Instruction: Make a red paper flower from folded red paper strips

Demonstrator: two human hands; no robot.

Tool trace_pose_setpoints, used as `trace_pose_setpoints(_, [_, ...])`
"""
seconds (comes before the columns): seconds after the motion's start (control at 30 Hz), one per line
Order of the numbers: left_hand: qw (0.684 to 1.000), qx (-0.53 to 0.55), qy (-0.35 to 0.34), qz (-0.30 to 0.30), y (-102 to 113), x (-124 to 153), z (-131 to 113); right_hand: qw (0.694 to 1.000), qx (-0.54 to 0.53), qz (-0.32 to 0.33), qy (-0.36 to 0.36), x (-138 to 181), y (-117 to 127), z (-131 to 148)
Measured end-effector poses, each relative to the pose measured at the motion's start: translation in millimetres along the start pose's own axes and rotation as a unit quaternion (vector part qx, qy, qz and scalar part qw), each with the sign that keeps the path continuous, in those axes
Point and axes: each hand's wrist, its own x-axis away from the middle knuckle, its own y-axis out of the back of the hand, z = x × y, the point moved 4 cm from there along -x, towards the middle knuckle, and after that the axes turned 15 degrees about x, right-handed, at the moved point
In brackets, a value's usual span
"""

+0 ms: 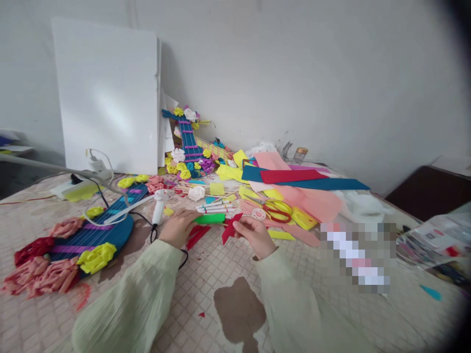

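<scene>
– What's the biggest thing in front of you?

– The table [198, 289], across the lower part of the frame. Next comes the white board [106, 98], standing against the wall at upper left.

– And after those?

– A blue guitar [115, 229] lies at the left of the frame, trimmed with pink, red and yellow flowers. Another guitar [190, 139] stands above the centre, flowers around it too. Right of centre there's a heap of paper [305, 184]: blue, red and pink.

– Where are your hands?

– Near the middle of the frame, side by side and apart from each other: my left hand [179, 228] and my right hand [256, 236].

– What's close by?

– A white glue gun [158, 208] is just left of my left hand. The scissors [265, 202], red-handled, lie above my right hand, slightly to its right. A few markers [216, 208] lie just above the centre.

– So what are you gripping?

– My left fingers are clamped on the left end of a green piece [210, 218] at the centre. My right thumb and fingers pinch a red strip [230, 229] just beside its other end; whether the two touch, I can't tell.

– Anything smaller?

– A red scrap [201, 314], at the bottom, left of centre
</scene>
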Motion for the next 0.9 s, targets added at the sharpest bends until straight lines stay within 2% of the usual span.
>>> trace_pose_setpoints(0.13, [0.994,-0.025,0.045,-0.096,10.0,-0.1,14.4,1.0,-0.005,0.003,0.004,-0.8,-0.1,-0.8])
trace_pose_setpoints(0.23, [0.992,-0.034,0.073,-0.093,10.2,0.5,19.5,1.0,-0.004,0.008,0.002,-0.3,-0.1,0.0])
trace_pose_setpoints(0.37, [0.991,-0.033,0.075,-0.107,13.5,3.0,3.8,1.0,0.003,0.003,-0.001,-1.0,1.4,-1.4])
trace_pose_setpoints(0.4, [0.991,-0.031,0.075,-0.104,13.8,3.8,-1.9,1.0,0.003,0.001,-0.003,-1.5,1.7,-2.4])
trace_pose_setpoints(0.5, [0.995,-0.023,0.085,-0.045,8.7,6.0,-13.3,1.0,0.006,0.0,-0.003,-2.2,1.6,-4.3])
trace_pose_setpoints(0.63, [0.994,-0.009,0.104,0.017,-0.2,8.7,-11.6,1.0,0.018,0.007,0.005,-1.0,0.5,-2.5])
trace_pose_setpoints(0.77, [0.994,0.017,0.098,0.04,-7.2,10.0,-5.5,1.0,0.023,0.012,0.004,-0.2,0.0,-1.0])
trace_pose_setpoints(0.9, [0.994,0.054,0.093,0.028,-7.9,9.3,-8.4,0.999,0.028,0.019,0.001,-0.2,-0.1,-1.2])
